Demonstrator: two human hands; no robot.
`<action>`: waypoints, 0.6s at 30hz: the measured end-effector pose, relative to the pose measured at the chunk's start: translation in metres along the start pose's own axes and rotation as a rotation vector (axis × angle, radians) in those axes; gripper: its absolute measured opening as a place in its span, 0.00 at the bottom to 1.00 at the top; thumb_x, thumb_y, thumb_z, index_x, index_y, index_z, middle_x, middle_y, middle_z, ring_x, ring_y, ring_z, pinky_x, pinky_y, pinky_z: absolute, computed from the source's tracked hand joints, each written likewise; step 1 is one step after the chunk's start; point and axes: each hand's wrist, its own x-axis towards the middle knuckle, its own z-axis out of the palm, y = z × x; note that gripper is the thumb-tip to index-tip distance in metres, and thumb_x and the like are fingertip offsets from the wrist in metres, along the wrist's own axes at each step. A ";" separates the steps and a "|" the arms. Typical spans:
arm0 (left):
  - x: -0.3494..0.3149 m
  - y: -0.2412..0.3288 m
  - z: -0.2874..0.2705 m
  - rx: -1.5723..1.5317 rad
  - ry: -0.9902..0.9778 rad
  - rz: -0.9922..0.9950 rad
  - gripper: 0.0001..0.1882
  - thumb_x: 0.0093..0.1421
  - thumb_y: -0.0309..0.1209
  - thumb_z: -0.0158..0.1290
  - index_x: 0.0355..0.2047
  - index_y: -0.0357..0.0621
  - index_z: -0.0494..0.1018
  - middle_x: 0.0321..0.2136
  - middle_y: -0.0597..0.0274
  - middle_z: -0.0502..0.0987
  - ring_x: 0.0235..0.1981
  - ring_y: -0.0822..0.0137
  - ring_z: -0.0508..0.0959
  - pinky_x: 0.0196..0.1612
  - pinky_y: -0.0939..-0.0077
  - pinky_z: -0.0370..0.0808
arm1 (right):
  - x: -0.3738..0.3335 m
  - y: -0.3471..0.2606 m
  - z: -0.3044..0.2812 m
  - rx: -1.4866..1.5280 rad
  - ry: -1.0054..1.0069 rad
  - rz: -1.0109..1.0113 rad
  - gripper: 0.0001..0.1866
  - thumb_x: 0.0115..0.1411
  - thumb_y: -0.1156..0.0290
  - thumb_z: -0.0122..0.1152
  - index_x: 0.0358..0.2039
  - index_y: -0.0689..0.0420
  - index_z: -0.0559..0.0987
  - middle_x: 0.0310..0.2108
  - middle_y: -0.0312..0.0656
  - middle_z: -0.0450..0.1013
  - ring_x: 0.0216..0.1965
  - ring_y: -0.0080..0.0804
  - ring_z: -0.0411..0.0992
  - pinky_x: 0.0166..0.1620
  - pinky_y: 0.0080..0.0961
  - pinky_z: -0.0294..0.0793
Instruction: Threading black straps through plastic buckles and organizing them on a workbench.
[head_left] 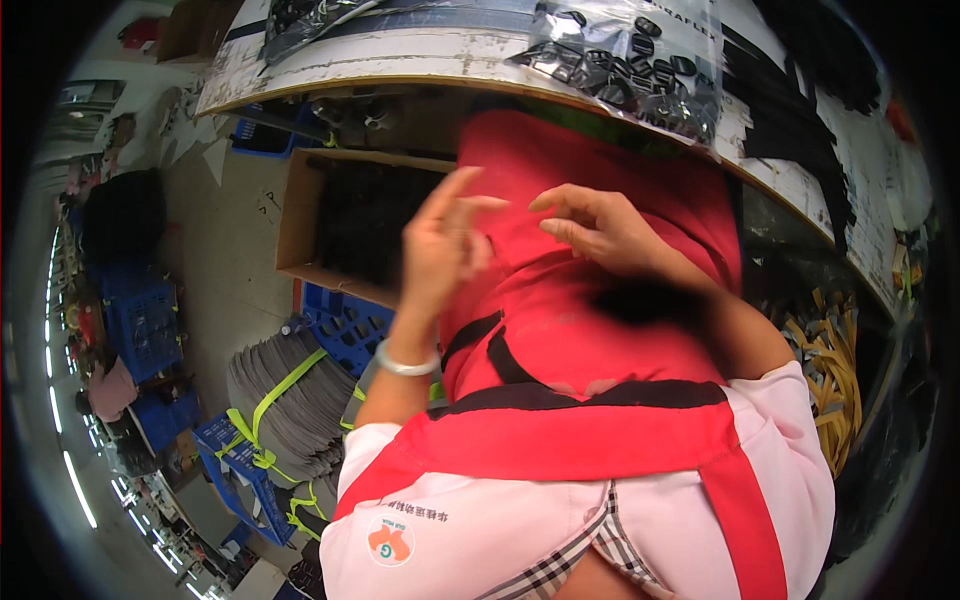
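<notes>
My left hand [445,245] is raised over the red apron [610,340] on my lap, a pale bangle [407,360] at its wrist. Its fingers are apart and a little blurred, with nothing visible in them. Facing it from the right is my right hand [598,225], its fingers bent and the thumb held off from them, also with nothing visible between. A dark blurred thing [645,302] lies against the right wrist and forearm; I cannot make out its kind. The two hands do not touch.
Ahead stands a worn white table [450,62] bearing a clear plastic bag of black buckles [640,70] and black straps [800,140]. Left of my lap is a cardboard box [300,215] with dark contents. Grey bundled pieces [285,395] and blue crates [145,325] stand left; yellow straps [830,370] hang right.
</notes>
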 end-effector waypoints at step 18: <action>0.038 -0.034 0.057 0.152 -0.340 -0.287 0.11 0.64 0.32 0.52 0.38 0.35 0.76 0.23 0.64 0.78 0.15 0.80 0.71 0.15 0.88 0.62 | -0.015 0.029 -0.036 -0.046 0.160 0.008 0.11 0.62 0.66 0.58 0.35 0.62 0.80 0.24 0.42 0.75 0.23 0.27 0.72 0.29 0.24 0.72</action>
